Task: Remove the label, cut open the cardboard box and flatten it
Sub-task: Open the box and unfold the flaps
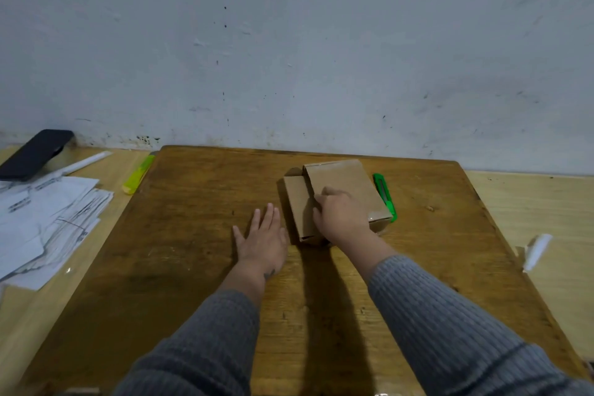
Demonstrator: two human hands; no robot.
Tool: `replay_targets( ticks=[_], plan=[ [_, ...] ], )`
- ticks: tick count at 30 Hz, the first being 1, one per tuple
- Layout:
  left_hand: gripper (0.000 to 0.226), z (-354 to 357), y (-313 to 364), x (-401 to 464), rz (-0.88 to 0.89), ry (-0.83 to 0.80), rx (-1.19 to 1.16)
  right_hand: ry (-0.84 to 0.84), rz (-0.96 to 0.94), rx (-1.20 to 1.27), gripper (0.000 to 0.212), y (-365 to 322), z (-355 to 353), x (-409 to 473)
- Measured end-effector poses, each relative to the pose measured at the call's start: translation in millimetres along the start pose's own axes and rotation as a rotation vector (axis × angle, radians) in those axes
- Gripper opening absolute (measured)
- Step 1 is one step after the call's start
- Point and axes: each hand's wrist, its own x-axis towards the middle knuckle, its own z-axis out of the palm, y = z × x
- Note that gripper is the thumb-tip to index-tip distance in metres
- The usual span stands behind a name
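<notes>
While flattening remains unfinished: small cardboard box [340,190] sitting on the dark wooden board [199,235], far side of centre, one side flap folded out to the left.

Right hand [342,217]: curled over the near left part of the box top, fingers bent and pressed down on the cardboard at the flap's crease; pinching or only pressing, cannot tell.

Left hand [265,239]: spread flat, palm down on the board just beside the box's left flap, holding nothing.

Label: none visible on the faces shown; glossy clear tape at the near right corner.

Cutter: green utility knife [385,197] lying against the box's right side, untouched; blade state too small to tell.

Step in hand, by judgement: pushing the opened box down flat.

Doing it well: bring the free palm onto the loose flap to stop sliding; press along the creases, not mid-panel; collapse toward the open side; slit any tape left at the near corner before forcing it.

Risk: knife close to the working wrist, best moved aside first.

Surroundings: yellow utility knife [139,174] at the board's far left edge, stack of papers [45,222] and dark phone [33,154] further left, strip of white paper [536,251] well off to the right.
</notes>
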Motion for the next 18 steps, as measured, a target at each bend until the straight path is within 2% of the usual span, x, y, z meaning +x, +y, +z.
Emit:
replay_targets(
  ticks=[5,11,14,18],
  plan=[
    [0.055,-1.1,20.8,2.0,0.141,0.14,-0.031,0.035,0.057,-0.074,0.043,8.4,6.9,0.6],
    [0.057,6.3,36.4,13.8,0.176,0.044,0.116,-0.048,0.158,-0.01,0.047,13.0,10.5,5.8],
    [0.058,7.4,44.3,18.2,0.157,0.062,0.21,-0.042,0.148,-0.018,0.041,13.2,9.2,9.2],
    [0.061,0.4,50.3,21.2,0.142,-0.001,0.244,-0.092,0.12,-0.007,0.047,14.1,6.3,9.5]
  ],
)
